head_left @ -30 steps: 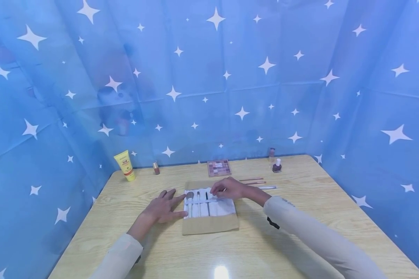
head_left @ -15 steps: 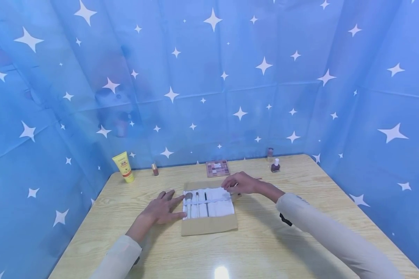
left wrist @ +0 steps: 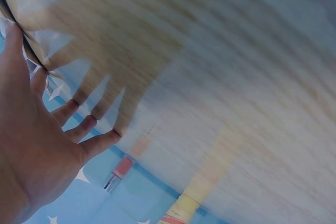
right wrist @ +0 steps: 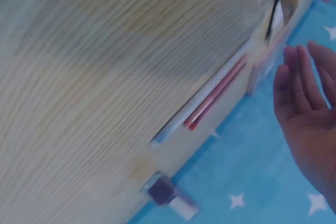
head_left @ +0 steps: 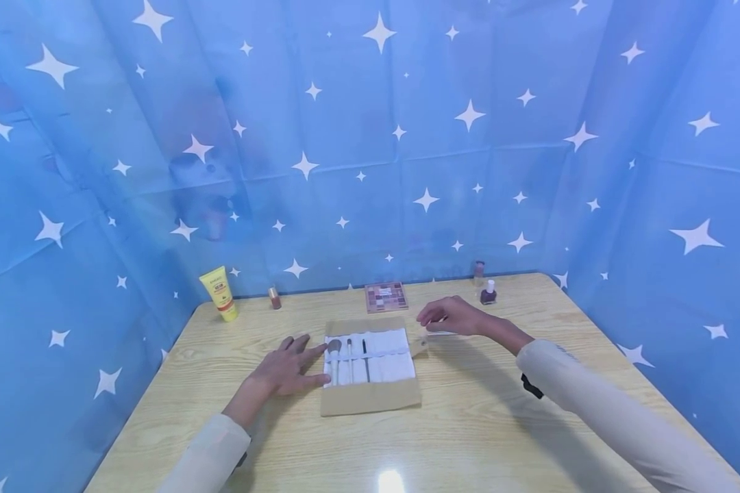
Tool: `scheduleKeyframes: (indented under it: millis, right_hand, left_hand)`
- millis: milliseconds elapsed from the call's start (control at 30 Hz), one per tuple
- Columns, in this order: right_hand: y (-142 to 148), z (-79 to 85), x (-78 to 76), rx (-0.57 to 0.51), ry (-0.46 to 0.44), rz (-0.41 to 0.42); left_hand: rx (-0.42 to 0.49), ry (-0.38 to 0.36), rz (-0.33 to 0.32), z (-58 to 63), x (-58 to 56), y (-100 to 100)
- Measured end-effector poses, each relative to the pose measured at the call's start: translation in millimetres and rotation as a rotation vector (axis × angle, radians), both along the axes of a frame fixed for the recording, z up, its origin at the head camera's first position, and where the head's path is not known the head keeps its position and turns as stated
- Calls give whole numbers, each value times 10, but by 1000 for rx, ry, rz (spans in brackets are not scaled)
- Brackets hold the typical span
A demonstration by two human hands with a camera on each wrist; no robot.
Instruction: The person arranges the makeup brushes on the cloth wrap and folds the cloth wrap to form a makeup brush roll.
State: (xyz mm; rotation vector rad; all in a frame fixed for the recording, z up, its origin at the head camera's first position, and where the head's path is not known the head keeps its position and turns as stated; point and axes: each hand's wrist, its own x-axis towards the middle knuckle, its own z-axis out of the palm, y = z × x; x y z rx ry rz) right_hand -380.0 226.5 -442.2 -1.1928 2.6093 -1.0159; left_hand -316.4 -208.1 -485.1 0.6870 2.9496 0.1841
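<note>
A tan brush roll (head_left: 370,400) with a white inside lies unfolded on the table. In its left slots stand a fluffy makeup brush (head_left: 335,359), a thinner brush (head_left: 350,363) and a dark slim one (head_left: 366,366); the right slots hold nothing. My left hand (head_left: 286,368) rests with spread fingers at the roll's left edge. My right hand (head_left: 458,317) hovers beyond the roll's right side, fingers slightly bent and nothing between them in the right wrist view. Below it lie a white stick (right wrist: 199,98) and two pinkish sticks (right wrist: 215,98), mostly hidden in the head view.
Along the back edge stand a yellow squeeze tube (head_left: 220,294), a small lipstick-like tube (head_left: 275,298) and a dark nail polish bottle (head_left: 488,294). An eyeshadow palette (head_left: 386,297) lies between them. A starred blue curtain (head_left: 345,205) encloses the table (head_left: 321,452).
My right hand has moved right, from over the roll's right slots to above the loose sticks, uncovering those slots. My left hand has stayed at the roll's left edge.
</note>
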Motion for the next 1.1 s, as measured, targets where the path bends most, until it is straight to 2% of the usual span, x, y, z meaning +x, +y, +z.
scheduleKeyframes:
  millis: [200, 500, 700, 900, 1100]
  right_hand:
    - [248, 1, -10, -13, -34, -40]
    - [555, -42, -1, -39, 29, -6]
    - [742, -75, -23, -23, 12, -59]
    - [880, -129, -30, -2, 58, -45]
    - [980, -187, -6, 28, 71, -92]
  left_hand:
    - [5, -2, -5, 5, 0, -1]
    - [2, -3, -1, -2, -7, -16]
    - [10, -2, 1, -8, -12, -14]
    - [-4, -10, 10, 10, 10, -8]
    - [-7, -21, 19, 34, 25, 5]
